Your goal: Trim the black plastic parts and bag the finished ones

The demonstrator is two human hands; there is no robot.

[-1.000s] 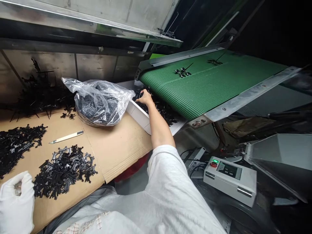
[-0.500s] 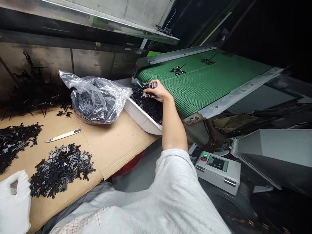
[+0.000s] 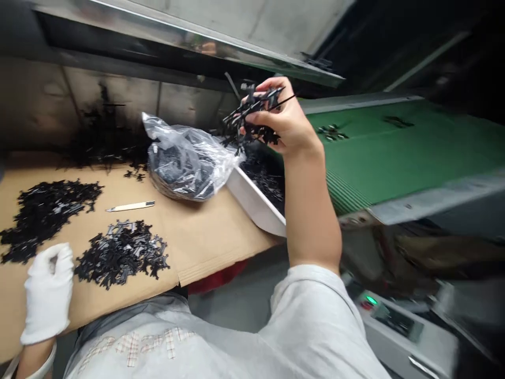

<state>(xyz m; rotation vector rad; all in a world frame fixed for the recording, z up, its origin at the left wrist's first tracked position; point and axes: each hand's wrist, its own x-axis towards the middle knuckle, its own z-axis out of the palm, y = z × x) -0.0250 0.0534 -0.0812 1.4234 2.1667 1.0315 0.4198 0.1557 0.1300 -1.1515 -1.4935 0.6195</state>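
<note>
My bare right hand [image 3: 284,122] is raised above the white tray [image 3: 252,202] and closed round a bunch of black plastic parts [image 3: 252,113] on thin runners. More black parts lie in the tray below it. My left hand [image 3: 49,289], in a white glove, rests curled on the cardboard-covered table [image 3: 197,237] beside a pile of black parts [image 3: 120,253]; nothing shows in its closed fingers.
A second pile of black parts [image 3: 45,210] lies at the left, a tangle of black runners [image 3: 104,139] at the back. A clear bag of parts [image 3: 185,160] and a utility knife [image 3: 130,206] lie on the cardboard. The green conveyor [image 3: 394,152] carries a few parts. A control box [image 3: 398,323] sits low right.
My right hand has lifted out of the tray with a bunch of black parts and risen up and toward me. The view has swung left. The gloved left hand has stayed on the table.
</note>
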